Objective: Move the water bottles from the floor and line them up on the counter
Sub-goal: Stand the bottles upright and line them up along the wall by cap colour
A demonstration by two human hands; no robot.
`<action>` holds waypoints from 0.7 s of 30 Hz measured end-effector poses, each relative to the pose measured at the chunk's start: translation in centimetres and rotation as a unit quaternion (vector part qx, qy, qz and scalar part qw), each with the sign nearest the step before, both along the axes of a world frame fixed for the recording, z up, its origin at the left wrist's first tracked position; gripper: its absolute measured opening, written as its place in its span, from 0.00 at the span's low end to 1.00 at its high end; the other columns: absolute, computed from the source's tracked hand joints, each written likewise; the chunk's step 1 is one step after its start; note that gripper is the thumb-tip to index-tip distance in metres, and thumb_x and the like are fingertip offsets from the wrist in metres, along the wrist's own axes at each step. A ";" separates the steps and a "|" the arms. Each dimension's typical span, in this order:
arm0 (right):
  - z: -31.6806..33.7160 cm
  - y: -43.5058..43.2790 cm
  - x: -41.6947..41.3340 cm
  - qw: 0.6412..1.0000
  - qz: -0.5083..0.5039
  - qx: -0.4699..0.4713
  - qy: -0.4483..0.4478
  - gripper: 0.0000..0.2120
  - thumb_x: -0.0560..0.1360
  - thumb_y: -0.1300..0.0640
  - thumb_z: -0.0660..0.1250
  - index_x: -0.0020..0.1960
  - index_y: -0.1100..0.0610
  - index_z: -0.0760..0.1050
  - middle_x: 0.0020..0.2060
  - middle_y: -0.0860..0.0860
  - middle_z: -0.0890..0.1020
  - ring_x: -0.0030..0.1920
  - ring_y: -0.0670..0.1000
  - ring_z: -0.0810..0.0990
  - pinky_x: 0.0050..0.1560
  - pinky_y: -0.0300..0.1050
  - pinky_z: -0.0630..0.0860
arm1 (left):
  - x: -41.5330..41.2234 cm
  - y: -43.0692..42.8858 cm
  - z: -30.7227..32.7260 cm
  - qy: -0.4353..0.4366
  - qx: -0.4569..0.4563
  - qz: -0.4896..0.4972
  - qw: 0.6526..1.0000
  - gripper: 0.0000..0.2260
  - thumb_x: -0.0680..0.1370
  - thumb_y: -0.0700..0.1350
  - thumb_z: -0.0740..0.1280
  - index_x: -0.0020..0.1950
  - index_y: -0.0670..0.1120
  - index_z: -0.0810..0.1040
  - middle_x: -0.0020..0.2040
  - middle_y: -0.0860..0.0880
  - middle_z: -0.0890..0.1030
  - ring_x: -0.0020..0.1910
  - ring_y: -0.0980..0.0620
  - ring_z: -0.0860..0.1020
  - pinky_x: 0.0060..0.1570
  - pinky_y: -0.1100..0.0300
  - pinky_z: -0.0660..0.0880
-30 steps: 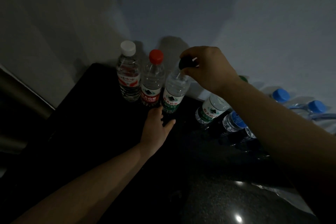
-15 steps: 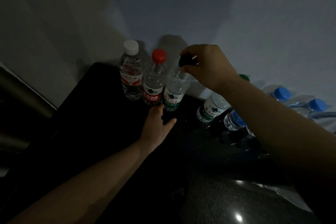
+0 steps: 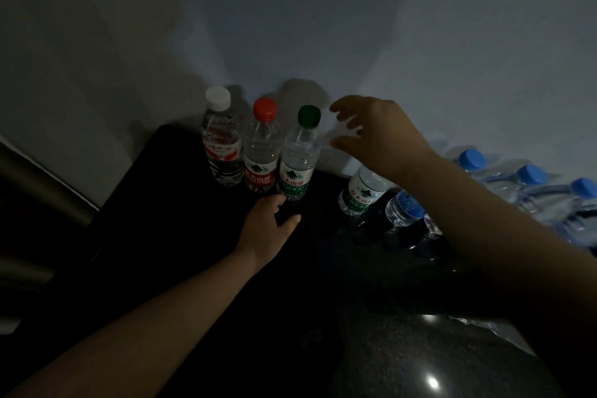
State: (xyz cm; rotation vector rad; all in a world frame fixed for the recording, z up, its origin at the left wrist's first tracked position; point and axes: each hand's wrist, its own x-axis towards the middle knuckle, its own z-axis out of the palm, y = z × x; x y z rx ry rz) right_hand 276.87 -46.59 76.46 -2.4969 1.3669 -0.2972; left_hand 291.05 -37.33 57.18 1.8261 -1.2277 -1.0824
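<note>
Dim corner, with a pale wall [image 3: 387, 26] behind a black counter [image 3: 168, 203]. Against the wall, from the left: white-capped bottle [image 3: 221, 142], red-capped bottle [image 3: 262, 149] and green-capped bottle [image 3: 298, 155], all upright, shoulder to shoulder, labels facing outward. The row begins at the counter's end, presumably so that further bottles can extend it rightward. Left hand [image 3: 266, 228] lies low on the counter, thumb and fingers curled about the base of the green-capped bottle, apparently to steady it and snug it against its neighbour. Right hand [image 3: 378, 136] hovers just beside that bottle's cap without touching it, fingers spread apart and holding nothing, a pose consistent with letting go. Partly behind the right forearm: a green-labelled bottle [image 3: 360, 194] and a blue-labelled bottle [image 3: 405, 207], apart from the row and not yet aligned; whether they stand on the counter cannot be told. Far right: blue-capped bottles [image 3: 526, 173] in clear wrap, judged to await transfer
</note>
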 end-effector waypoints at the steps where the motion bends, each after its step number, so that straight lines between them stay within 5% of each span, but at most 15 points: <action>1: 0.3 0.3 -0.9 1.000 -0.003 -0.006 0.009 0.22 0.74 0.56 0.72 0.66 0.57 0.74 0.58 0.54 0.80 0.55 0.52 0.79 0.59 0.50 0.76 | -0.2 0.2 0.2 0.000 -0.003 -0.008 1.000 0.23 0.76 0.48 0.70 0.68 0.43 0.72 0.67 0.46 0.72 0.64 0.51 0.73 0.64 0.52 0.73; 11: 0.9 1.7 -8.3 0.997 -0.068 -0.040 0.019 0.17 0.74 0.58 0.71 0.62 0.57 0.77 0.57 0.56 0.79 0.54 0.55 0.78 0.56 0.54 0.77 | -5.1 -1.6 1.6 0.041 0.011 -0.031 0.999 0.21 0.75 0.44 0.71 0.66 0.42 0.73 0.65 0.45 0.75 0.64 0.48 0.74 0.64 0.50 0.72; 21: -0.9 1.2 -9.8 0.995 -0.101 -0.026 -0.003 0.24 0.74 0.55 0.72 0.68 0.56 0.71 0.60 0.55 0.78 0.57 0.54 0.78 0.57 0.51 0.77 | -8.8 -3.9 2.1 -0.005 0.037 -0.092 0.995 0.27 0.77 0.49 0.68 0.73 0.43 0.66 0.71 0.46 0.68 0.68 0.48 0.71 0.67 0.51 0.69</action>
